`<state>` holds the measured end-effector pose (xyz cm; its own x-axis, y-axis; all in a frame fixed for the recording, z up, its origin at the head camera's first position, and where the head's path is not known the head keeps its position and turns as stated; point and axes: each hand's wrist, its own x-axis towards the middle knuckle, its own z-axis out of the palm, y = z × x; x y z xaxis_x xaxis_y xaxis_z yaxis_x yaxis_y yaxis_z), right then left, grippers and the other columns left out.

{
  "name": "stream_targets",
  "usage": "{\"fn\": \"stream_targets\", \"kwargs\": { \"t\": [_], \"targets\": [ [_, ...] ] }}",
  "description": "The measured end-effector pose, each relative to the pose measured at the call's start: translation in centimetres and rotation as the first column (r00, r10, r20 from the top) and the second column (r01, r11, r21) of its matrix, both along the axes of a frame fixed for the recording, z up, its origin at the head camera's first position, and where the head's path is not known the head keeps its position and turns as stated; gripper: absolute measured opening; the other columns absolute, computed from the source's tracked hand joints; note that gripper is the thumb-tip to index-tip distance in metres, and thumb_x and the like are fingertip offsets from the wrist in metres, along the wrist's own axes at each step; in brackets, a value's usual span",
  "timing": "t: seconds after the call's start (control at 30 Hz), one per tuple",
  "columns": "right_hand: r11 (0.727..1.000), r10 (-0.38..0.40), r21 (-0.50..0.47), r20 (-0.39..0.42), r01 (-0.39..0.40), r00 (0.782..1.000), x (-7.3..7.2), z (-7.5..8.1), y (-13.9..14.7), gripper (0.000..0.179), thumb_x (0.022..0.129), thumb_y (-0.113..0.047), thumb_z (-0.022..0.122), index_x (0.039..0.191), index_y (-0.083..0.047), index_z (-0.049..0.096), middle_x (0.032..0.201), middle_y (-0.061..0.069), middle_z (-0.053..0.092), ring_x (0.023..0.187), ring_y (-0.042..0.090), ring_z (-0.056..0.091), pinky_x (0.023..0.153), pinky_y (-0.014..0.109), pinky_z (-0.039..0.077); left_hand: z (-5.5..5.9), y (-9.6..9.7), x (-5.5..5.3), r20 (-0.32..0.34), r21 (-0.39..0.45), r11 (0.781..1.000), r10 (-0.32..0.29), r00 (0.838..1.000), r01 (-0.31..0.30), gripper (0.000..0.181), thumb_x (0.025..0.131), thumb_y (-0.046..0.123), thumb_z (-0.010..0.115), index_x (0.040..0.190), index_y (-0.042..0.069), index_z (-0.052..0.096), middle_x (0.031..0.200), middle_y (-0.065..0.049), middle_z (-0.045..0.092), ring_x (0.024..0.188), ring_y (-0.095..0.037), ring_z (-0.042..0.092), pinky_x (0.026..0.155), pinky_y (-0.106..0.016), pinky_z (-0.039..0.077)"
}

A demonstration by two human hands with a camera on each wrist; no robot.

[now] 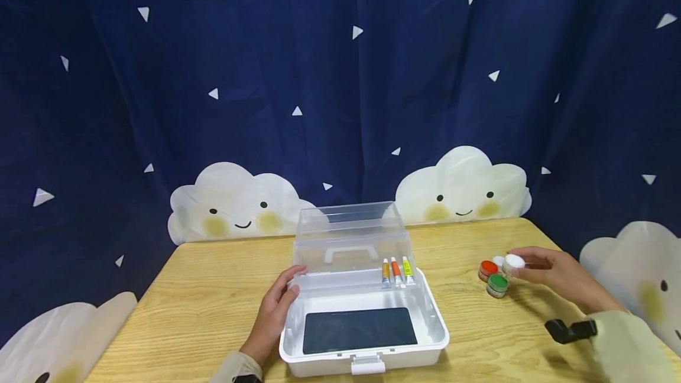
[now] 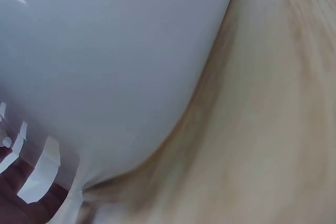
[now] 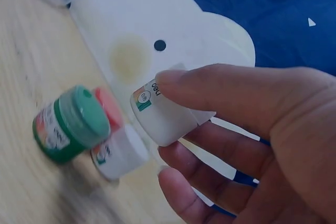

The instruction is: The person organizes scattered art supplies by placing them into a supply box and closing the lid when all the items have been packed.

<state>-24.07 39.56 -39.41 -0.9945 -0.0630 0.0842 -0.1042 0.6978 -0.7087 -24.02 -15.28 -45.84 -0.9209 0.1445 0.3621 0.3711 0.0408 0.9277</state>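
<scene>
In the head view my right hand (image 1: 558, 273) pinches a white paint jar (image 3: 163, 111) between thumb and fingers. The held jar is tilted in the right wrist view. Close beside it stand a green paint jar (image 1: 497, 285), a red paint jar (image 1: 487, 270) and another white paint jar (image 3: 121, 152), partly hidden. My left hand (image 1: 273, 309) rests on the left rim of a white storage box (image 1: 441, 336). Its clear lid (image 1: 348, 229) stands raised at the back. The left wrist view shows mostly the box's side, with some fingers at the lower left.
Orange-brown, orange-red and yellow paint tubes (image 1: 396, 270) stand side by side at the box's back right. A dark rectangular panel (image 1: 359, 330) lies on the box floor. The wooden table (image 1: 218, 288) backs onto a navy curtain (image 1: 340, 75) with cloud prints.
</scene>
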Motion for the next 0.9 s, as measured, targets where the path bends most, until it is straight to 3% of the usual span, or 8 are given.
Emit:
{"fn": "stream_targets", "kwargs": {
  "t": [0.2, 0.43, 0.7, 0.9],
  "targets": [
    [1.0, -0.009, 0.003, -0.007, 0.009, 1.0, -0.4, 0.9, -1.2, 0.06, 0.086, -0.046, 0.069, 0.133, -0.01, 0.056, 0.123, 0.011, 0.062, 0.096, 0.0, 0.058, 0.077, 0.028, 0.05, 0.0, 0.1, 0.0, -0.014, -0.004, 1.0, -0.004, 1.0, 0.004, 0.034, 0.101, 0.011, 0.047, 0.135, 0.011, 0.052, 0.135, -0.018, 0.053, 0.112, -0.018, 0.057, 0.091, -0.029, 0.049],
    [0.997, 0.034, -0.061, -0.022, -0.036, 0.999, -1.3, 1.9, -3.1, 0.06, 0.088, -0.043, 0.067, 0.135, -0.007, 0.053, 0.122, 0.013, 0.064, 0.1, 0.007, 0.061, 0.083, 0.034, 0.05, 0.1, 0.0, 0.0, 0.0, -0.04, 0.999, 0.016, 1.0, -0.016, 0.034, 0.101, 0.014, 0.048, 0.134, 0.016, 0.053, 0.134, -0.012, 0.055, 0.112, -0.019, 0.057, 0.091, -0.028, 0.048],
    [0.986, 0.047, -0.16, -0.051, -0.054, 0.998, -2.5, 2.3, -5.4, 0.059, 0.087, -0.04, 0.069, 0.134, -0.007, 0.053, 0.122, 0.015, 0.063, 0.098, 0.01, 0.064, 0.08, 0.028, 0.051, -0.2, 0.0, 0.1, 0.004, -0.04, 0.999, 0.028, 1.0, -0.028, 0.034, 0.101, 0.013, 0.048, 0.134, 0.015, 0.054, 0.133, -0.009, 0.056, 0.116, -0.02, 0.055, 0.092, -0.025, 0.046],
    [0.982, 0.055, -0.174, -0.094, -0.071, 0.994, -3.6, 3.0, -7.5, 0.06, 0.086, -0.042, 0.07, 0.134, -0.01, 0.054, 0.123, 0.014, 0.063, 0.101, 0.011, 0.062, 0.081, 0.029, 0.052, 0.1, 0.1, 0.1, -0.003, -0.04, 0.999, 0.018, 1.0, -0.018, 0.034, 0.102, 0.013, 0.046, 0.135, 0.015, 0.053, 0.135, -0.01, 0.055, 0.118, -0.021, 0.053, 0.094, -0.025, 0.045]
  ]
}}
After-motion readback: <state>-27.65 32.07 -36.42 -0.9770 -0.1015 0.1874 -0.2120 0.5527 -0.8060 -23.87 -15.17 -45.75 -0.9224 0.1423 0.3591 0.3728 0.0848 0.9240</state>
